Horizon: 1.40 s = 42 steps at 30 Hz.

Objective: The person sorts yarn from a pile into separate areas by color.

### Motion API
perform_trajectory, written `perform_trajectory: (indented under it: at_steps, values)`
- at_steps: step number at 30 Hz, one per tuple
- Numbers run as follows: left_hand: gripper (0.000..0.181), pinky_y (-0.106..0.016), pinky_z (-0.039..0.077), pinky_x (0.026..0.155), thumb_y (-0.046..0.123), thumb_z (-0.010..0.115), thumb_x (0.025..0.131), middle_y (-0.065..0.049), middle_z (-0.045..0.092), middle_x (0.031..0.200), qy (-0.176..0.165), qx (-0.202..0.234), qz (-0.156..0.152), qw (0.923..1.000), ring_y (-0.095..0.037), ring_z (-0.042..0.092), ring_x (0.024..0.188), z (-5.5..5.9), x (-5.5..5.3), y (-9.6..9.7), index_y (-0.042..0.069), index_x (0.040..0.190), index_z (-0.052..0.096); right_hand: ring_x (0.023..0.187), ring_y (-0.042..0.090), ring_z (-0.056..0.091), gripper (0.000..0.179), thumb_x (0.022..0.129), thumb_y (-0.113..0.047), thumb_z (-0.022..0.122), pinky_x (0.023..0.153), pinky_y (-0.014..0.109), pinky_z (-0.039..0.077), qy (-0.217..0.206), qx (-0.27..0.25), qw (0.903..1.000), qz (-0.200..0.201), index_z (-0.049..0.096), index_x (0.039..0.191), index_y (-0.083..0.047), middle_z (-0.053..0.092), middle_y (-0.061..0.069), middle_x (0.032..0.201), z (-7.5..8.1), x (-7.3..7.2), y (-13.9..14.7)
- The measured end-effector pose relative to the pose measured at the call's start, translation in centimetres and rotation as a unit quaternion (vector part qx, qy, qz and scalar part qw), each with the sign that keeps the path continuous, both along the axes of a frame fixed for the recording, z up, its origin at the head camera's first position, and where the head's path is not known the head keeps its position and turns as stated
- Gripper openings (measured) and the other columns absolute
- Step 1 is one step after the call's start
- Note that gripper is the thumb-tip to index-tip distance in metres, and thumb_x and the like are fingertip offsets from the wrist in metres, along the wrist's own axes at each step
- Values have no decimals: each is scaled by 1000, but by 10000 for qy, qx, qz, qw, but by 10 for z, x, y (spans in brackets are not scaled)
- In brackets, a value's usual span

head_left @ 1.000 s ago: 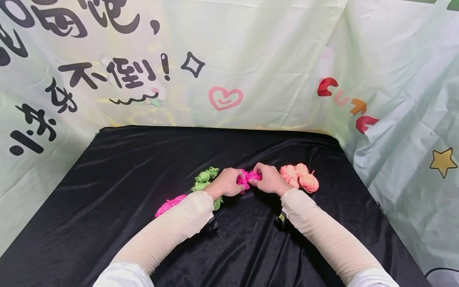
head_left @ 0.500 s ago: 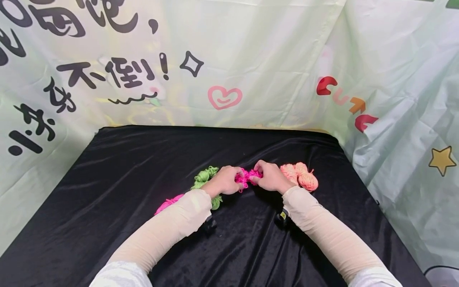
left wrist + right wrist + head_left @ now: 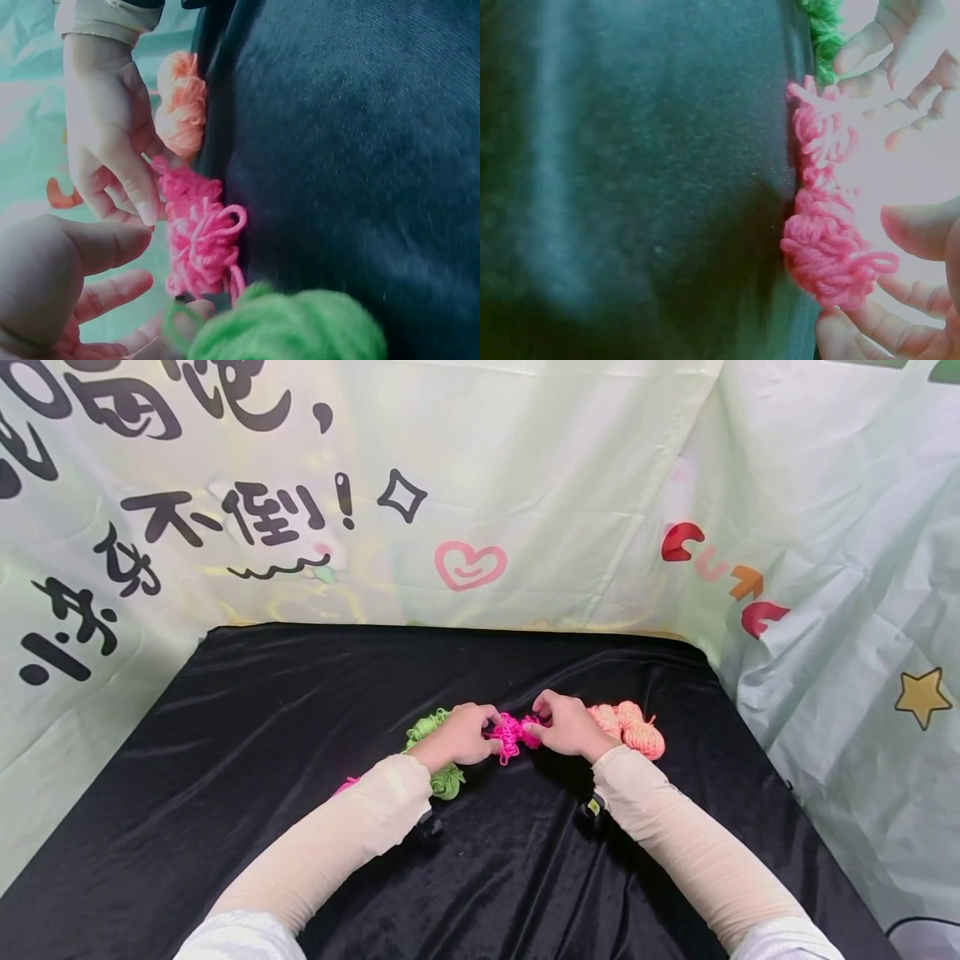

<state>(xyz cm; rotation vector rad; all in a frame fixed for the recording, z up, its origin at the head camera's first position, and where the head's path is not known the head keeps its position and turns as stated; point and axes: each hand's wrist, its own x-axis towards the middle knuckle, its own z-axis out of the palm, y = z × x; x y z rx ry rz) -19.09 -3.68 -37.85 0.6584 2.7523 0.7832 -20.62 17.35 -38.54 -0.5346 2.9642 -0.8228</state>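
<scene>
A bright pink bundle of yarn [image 3: 507, 737], pinched in at its middle, lies on the black cloth between the two hands. My left hand [image 3: 461, 737] is at its left end, thumb and fingers spread and apart from the yarn. Around the right end, my right hand [image 3: 567, 727] has its thumb and fingers parted; in the right wrist view its thumb stands off the pink yarn [image 3: 829, 247] while a fingertip is close to the lower end, contact unclear. Green yarn [image 3: 447, 782] lies under the left wrist, partly hidden.
Peach-orange yarn [image 3: 643, 739] sits just right of the right hand, partly behind it. Another pink yarn piece [image 3: 346, 785] shows at the left, mostly covered by the left sleeve [image 3: 360, 827]. Printed fabric walls [image 3: 570, 527] stand behind the black-covered table [image 3: 300, 693].
Both hands have loosened from the pink bundle. The left hand has drawn back to the left, baring more of the bundle, and its sleeve now covers more of the other pink yarn.
</scene>
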Motion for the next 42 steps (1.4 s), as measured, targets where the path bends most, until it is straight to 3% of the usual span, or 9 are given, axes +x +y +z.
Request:
perform_trajectory:
  at_steps: [6, 10, 15, 28, 42]
  values:
    - [30, -38, 47, 86, 23, 70, 89, -13, 61, 109, 60, 128, 44, 9999, -26, 57, 101, 3, 2, -14, 9, 115, 64, 83, 24, 63, 33, 86, -23, 72, 80, 42, 50, 1, -38, 10000, 46, 60, 106, 0, 65, 15, 100, 5, -1, -3]
    - [31, -38, 48, 83, 22, 71, 88, -15, 61, 108, 294, 224, 43, 9993, -25, 60, 94, 5, 4, -27, 7, 114, 63, 84, 24, 62, 34, 87, -23, 71, 81, 42, 50, 74, -60, 9999, 142, 60, 108, 0, 65, 16, 100, 8, -2, -6]
    - [33, -41, 47, 86, 23, 71, 88, -18, 61, 109, 552, 218, 50, 9982, -28, 58, 97, 8, 8, -44, 5, 114, 63, 87, 25, 62, 33, 87, -23, 71, 82, 42, 49, 91, -122, 9996, 234, 60, 108, 1, 64, 15, 101, 12, -4, -13]
    - [47, -44, 45, 90, 35, 72, 87, -15, 53, 121, 367, -285, 106, 9989, -31, 51, 109, 9, 29, -71, 11, 125, 60, 91, 26, 62, 34, 88, -24, 70, 85, 40, 49, 36, -277, 9985, 472, 61, 110, 0, 65, 15, 103, 11, -8, -33]
    - [52, -46, 45, 89, 39, 78, 81, -13, 54, 117, 653, -478, -447, 9957, -33, 51, 109, 2, 48, -89, 13, 123, 63, 90, 23, 61, 30, 90, -21, 69, 84, 38, 49, -155, -500, 9956, 775, 60, 109, 0, 64, 15, 103, 4, -13, -59]
